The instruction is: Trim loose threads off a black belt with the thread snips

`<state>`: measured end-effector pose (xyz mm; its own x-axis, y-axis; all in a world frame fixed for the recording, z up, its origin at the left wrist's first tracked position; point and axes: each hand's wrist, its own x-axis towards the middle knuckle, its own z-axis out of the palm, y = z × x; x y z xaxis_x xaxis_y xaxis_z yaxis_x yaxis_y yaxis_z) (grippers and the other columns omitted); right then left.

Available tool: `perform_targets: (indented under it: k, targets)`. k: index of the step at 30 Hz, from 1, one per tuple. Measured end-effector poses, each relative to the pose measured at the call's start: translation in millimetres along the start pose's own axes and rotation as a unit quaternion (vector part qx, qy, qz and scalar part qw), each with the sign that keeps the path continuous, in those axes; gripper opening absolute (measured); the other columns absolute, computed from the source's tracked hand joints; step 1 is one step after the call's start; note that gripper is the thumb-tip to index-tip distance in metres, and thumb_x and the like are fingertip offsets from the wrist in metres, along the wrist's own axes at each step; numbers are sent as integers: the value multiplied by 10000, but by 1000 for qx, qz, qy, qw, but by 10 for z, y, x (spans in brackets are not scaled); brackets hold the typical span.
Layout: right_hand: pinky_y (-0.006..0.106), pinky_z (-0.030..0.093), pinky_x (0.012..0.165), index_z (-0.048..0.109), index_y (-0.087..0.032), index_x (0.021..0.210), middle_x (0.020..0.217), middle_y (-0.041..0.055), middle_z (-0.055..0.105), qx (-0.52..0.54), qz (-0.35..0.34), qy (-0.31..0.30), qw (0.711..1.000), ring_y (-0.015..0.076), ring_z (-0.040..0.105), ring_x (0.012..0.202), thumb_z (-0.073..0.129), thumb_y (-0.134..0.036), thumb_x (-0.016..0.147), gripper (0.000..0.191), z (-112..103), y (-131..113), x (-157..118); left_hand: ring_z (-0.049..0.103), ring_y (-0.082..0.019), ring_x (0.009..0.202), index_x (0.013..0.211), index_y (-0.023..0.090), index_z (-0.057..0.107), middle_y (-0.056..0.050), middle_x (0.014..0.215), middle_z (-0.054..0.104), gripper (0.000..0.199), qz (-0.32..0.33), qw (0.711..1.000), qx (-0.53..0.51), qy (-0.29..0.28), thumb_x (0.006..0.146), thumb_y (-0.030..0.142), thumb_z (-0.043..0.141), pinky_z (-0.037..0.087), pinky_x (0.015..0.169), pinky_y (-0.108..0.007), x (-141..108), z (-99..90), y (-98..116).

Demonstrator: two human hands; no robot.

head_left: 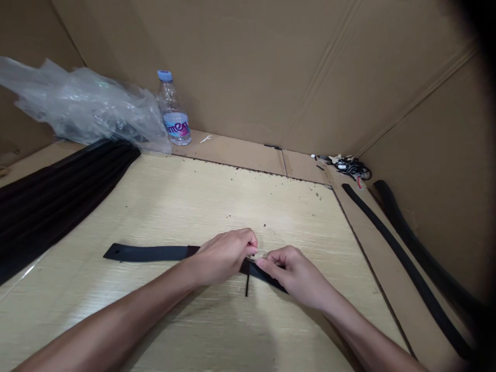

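A flat black strap (151,253) with a hole near its left end lies across the table, with a dark brown section toward its middle. Over that section is my left hand (228,253), fingers closed in a pinch; what they hold is too small to make out. Close by on the right, my right hand (298,268) is closed too, thumb and forefinger pinched around something thin and pale that I cannot name. The strap's right part runs beneath the right hand. A short, narrow dark strip (247,284) sticks out from the strap toward me, between the hands.
Many long dark strips (58,191) are bundled at left, partly under clear plastic bags (89,103). A water bottle (176,111) stands against the cardboard wall (248,67). Black straps (406,268) lie at right, near a pile of scraps (351,168). Crumbs dot the tabletop (201,196).
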<state>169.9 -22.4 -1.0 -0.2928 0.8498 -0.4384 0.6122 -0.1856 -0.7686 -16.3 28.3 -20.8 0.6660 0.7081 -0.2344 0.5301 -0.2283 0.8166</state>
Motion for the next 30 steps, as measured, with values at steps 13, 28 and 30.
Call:
perform_targets:
  k: [13,28,30]
  targets:
    - [206,262,497,541,-166,739,603,-49,441,31,-17,-5,999,84,364,546,654,-336,767,206,26,56,-86,552,-123,795,819,182,611,-15,864,621,186,42,995,-21,87,896,214,445,411,726,-242,55,15,-32]
    - [203,345,507,620,-192,969,691,-4,617,5,-33,29,999,117,505,561,613,-204,722,248,86,118,-2,470,-211,1089,974,217,558,-49,1141,529,211,101,984,128,73,800,289,653,433,922,-363,-606,77,115]
    - [210,361,524,632,-177,963,715,13,636,9,-30,28,999,127,534,586,613,-208,723,242,89,127,6,467,-224,1118,975,207,557,-61,1183,514,165,100,976,176,82,825,238,617,442,936,-389,-615,186,103]
